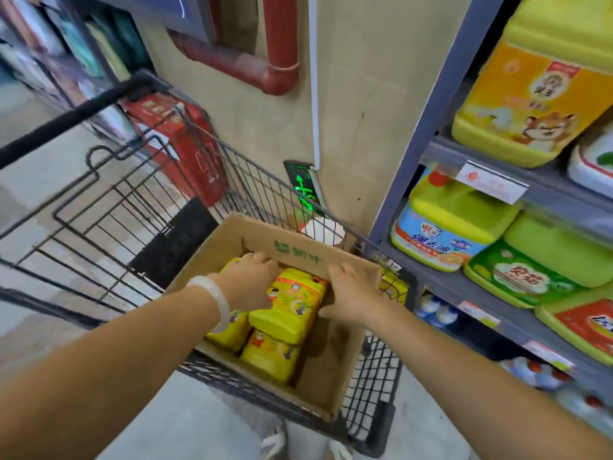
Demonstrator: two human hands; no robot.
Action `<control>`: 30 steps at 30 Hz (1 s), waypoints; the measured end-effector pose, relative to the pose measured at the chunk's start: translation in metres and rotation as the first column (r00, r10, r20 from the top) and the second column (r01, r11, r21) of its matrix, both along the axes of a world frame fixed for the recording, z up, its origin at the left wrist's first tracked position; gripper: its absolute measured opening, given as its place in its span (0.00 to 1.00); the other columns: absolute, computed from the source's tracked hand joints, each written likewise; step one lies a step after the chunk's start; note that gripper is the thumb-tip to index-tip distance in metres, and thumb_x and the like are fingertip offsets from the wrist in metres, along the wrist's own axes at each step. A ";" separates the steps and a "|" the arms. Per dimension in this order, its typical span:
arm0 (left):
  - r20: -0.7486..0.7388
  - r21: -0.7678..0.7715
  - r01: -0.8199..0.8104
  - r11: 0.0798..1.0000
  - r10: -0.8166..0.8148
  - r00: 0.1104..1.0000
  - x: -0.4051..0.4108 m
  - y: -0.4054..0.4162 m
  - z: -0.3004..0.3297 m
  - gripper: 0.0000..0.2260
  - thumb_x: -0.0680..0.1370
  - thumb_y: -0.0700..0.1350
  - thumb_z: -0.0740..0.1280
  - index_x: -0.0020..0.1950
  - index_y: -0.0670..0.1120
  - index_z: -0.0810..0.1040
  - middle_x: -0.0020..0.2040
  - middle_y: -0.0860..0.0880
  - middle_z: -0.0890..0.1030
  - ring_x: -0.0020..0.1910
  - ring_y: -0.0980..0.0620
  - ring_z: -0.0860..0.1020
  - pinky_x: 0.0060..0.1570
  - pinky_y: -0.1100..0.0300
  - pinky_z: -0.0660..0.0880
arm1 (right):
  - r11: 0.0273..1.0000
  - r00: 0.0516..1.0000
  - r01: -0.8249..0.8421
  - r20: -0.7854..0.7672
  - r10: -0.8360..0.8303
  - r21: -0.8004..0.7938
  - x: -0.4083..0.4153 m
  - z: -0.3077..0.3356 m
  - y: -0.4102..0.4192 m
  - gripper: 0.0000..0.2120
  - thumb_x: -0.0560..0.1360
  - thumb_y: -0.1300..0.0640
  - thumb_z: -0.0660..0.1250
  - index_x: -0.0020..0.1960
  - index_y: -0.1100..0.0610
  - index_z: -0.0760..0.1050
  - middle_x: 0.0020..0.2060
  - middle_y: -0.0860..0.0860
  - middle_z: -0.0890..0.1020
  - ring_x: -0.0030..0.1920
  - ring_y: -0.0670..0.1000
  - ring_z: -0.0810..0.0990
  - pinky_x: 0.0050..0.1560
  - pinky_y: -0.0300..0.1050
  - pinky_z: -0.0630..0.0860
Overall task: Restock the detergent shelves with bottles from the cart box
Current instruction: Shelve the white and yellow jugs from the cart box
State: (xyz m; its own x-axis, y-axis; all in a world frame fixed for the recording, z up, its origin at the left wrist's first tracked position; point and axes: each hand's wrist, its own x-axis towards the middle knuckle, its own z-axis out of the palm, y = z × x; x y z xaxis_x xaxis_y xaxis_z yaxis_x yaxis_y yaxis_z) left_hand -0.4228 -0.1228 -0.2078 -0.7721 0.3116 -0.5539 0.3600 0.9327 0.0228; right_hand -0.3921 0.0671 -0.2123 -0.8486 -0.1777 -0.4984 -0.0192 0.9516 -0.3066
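Observation:
A cardboard box (292, 249) sits in the black wire cart (139, 200) and holds several yellow detergent bottles. The top bottle (288, 310) lies across the others (268, 356). My left hand (252, 277), with a pale bangle on the wrist, curls its fingers over the far left end of that top bottle. My right hand (351, 293) lies with straight fingers along the bottle's right side, between it and the box wall. The grey detergent shelves (481, 161) stand to the right, stocked with large yellow and green jugs (527, 94).
A red case (185, 144) leans by the beige wall beyond the cart, under a red pipe (282, 44). A green-lit sign (303, 187) sits low on the wall. Small white bottles (434, 310) fill the lower shelf. Another shelving run stands far left.

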 end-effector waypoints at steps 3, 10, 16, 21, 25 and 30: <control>0.105 -0.064 0.004 0.998 0.002 0.994 0.002 -0.015 -0.043 0.37 0.73 0.58 0.68 0.75 0.44 0.57 0.73 0.40 0.62 0.72 0.39 0.61 0.68 0.45 0.64 | 0.999 0.995 0.036 0.089 -0.036 -0.005 0.005 -0.042 -0.008 0.40 0.69 0.45 0.72 0.73 0.56 0.56 0.69 0.58 0.63 0.70 0.61 0.62 0.69 0.54 0.63; 0.285 -0.017 -0.060 0.998 0.062 0.957 -0.026 -0.036 -0.136 0.31 0.73 0.56 0.68 0.71 0.44 0.65 0.69 0.43 0.69 0.68 0.42 0.66 0.67 0.47 0.66 | 0.977 0.920 0.211 0.339 -0.194 -0.013 0.000 -0.137 -0.034 0.38 0.72 0.47 0.69 0.74 0.57 0.54 0.70 0.57 0.62 0.71 0.60 0.63 0.70 0.52 0.62; 0.411 0.080 -0.281 0.956 0.225 0.883 -0.043 -0.032 -0.199 0.30 0.78 0.54 0.64 0.74 0.41 0.60 0.71 0.41 0.66 0.69 0.42 0.67 0.65 0.51 0.67 | 0.676 0.655 0.718 0.487 -0.578 -0.163 -0.029 -0.203 -0.054 0.32 0.75 0.49 0.68 0.72 0.59 0.58 0.67 0.52 0.71 0.68 0.56 0.69 0.64 0.43 0.66; 0.350 0.097 -0.296 0.950 0.246 0.904 -0.053 -0.022 -0.229 0.31 0.78 0.58 0.61 0.75 0.42 0.59 0.73 0.43 0.63 0.72 0.41 0.62 0.70 0.49 0.58 | 0.146 0.212 0.977 0.688 -0.695 -0.154 -0.044 -0.256 -0.066 0.35 0.64 0.41 0.76 0.65 0.56 0.72 0.61 0.54 0.79 0.58 0.55 0.79 0.61 0.51 0.75; 0.356 0.040 -0.390 0.920 0.351 0.866 -0.061 -0.011 -0.235 0.31 0.75 0.60 0.64 0.72 0.42 0.64 0.70 0.41 0.63 0.69 0.39 0.64 0.68 0.50 0.61 | -0.040 0.064 0.993 0.785 -0.616 -0.112 -0.040 -0.280 -0.065 0.55 0.36 0.35 0.80 0.60 0.55 0.77 0.52 0.54 0.84 0.50 0.55 0.83 0.57 0.56 0.78; 0.504 0.011 -0.448 0.894 0.382 0.775 -0.066 -0.024 -0.246 0.29 0.74 0.64 0.63 0.67 0.44 0.73 0.65 0.41 0.72 0.67 0.43 0.66 0.65 0.54 0.67 | -0.008 0.041 0.998 0.794 -0.607 -0.057 -0.022 -0.261 -0.058 0.56 0.39 0.35 0.80 0.63 0.57 0.73 0.54 0.54 0.82 0.51 0.53 0.82 0.53 0.49 0.79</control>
State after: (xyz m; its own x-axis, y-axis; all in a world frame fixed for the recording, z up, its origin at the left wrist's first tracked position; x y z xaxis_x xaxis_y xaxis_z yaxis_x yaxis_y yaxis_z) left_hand -0.4887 -0.1468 -0.4539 -0.4907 0.1136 -0.8639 -0.1493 0.9658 0.2118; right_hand -0.4140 0.0091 -0.4728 -0.2324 0.1199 -0.9652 0.9367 -0.2396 -0.2553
